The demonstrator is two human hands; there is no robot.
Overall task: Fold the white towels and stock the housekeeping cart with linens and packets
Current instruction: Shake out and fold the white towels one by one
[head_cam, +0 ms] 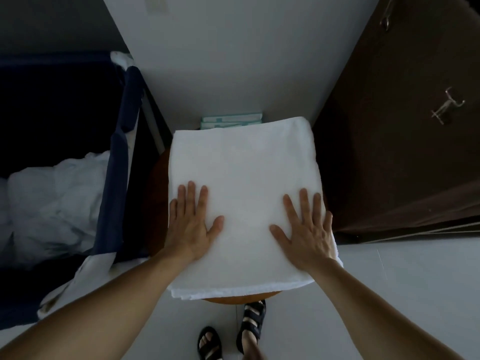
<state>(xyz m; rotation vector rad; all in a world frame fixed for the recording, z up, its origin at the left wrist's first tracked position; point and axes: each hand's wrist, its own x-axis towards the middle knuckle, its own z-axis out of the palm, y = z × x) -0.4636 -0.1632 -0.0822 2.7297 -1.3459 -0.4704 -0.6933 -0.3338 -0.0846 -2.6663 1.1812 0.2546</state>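
A folded white towel (pixel 244 178) lies flat on a round brown table (pixel 155 193), covering most of its top. My left hand (pixel 191 222) rests palm down on the towel's near left part, fingers spread. My right hand (pixel 307 229) presses flat on the near right part, fingers apart too. Neither hand grips anything. Behind the towel, against the wall, sit teal and white packets (pixel 231 120), partly hidden by the towel's far edge.
A dark blue fabric cart bag (pixel 117 178) stands at the left with crumpled white linens (pixel 52 198) inside. A brown wooden door (pixel 394 141) with metal hooks is at the right. A white wall rises behind the table. Sandalled feet (pixel 233 333) stand on the pale floor.
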